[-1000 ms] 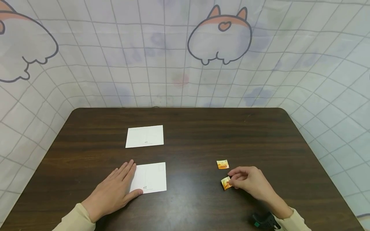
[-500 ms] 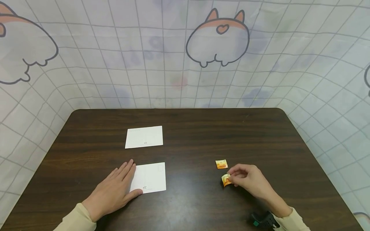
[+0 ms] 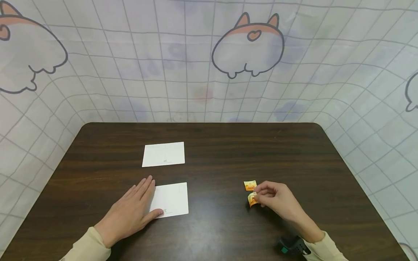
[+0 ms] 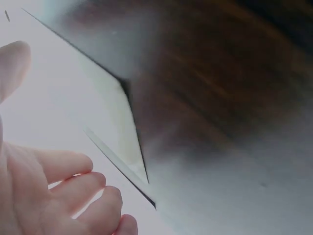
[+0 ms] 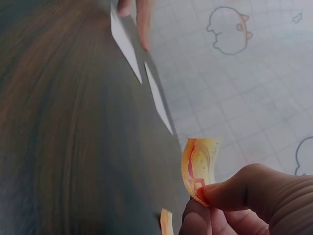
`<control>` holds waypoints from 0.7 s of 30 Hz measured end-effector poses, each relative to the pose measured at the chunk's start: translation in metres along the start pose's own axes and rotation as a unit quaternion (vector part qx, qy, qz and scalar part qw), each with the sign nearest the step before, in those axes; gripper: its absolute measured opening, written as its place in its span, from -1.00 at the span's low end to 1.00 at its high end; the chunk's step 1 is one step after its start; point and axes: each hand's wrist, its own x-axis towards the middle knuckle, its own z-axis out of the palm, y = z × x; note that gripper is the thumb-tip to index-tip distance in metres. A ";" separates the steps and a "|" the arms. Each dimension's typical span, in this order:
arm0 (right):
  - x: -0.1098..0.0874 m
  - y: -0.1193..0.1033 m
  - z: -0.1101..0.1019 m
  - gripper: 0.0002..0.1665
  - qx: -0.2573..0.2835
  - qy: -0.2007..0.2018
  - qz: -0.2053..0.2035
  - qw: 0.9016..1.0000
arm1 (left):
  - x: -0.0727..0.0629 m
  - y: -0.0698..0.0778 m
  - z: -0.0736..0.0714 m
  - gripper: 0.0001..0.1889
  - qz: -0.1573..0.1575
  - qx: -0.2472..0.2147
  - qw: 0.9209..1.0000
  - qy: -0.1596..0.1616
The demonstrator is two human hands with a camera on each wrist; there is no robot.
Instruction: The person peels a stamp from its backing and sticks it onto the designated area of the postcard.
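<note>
My left hand (image 3: 130,210) rests with straight fingers on the left part of the near white postcard (image 3: 174,199), thumb along its lower edge. In the right wrist view, a curved yellow-orange postage stamp (image 5: 198,164) with perforated edges is pinched between thumb and fingers of my right hand (image 3: 277,199). Seen from the head, this stamp (image 3: 252,199) is just above the tabletop, right of the near postcard. A second yellow postage stamp (image 3: 250,185) lies just beyond it, close to my right fingertips.
Farther back on the dark wooden table (image 3: 222,145) lies another white postcard (image 3: 163,155). Behind the table hangs a white gridded cloth (image 3: 176,72) with corgi drawings. A black device with a green mark (image 3: 290,247) sits at my right wrist.
My right hand has moved slightly away from me and left, raising the pinched stamp. The left hand stays on the near postcard, with only a slight shift.
</note>
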 end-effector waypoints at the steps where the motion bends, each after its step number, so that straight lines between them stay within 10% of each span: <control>1: 0.001 -0.002 0.000 -0.72 0.003 -0.002 0.000 1.000 | 0.001 0.000 -0.001 -0.08 -0.001 -0.002 1.000 -0.001; 8: 0.004 -0.012 0.002 -0.69 0.037 -0.018 0.005 0.999 | 0.010 0.005 -0.009 -0.11 -0.005 -0.016 1.000 0.014; 21: 0.016 -0.027 0.016 -0.75 0.058 -0.011 -0.003 0.998 | 0.027 0.021 -0.006 -0.33 0.004 -0.059 0.989 0.139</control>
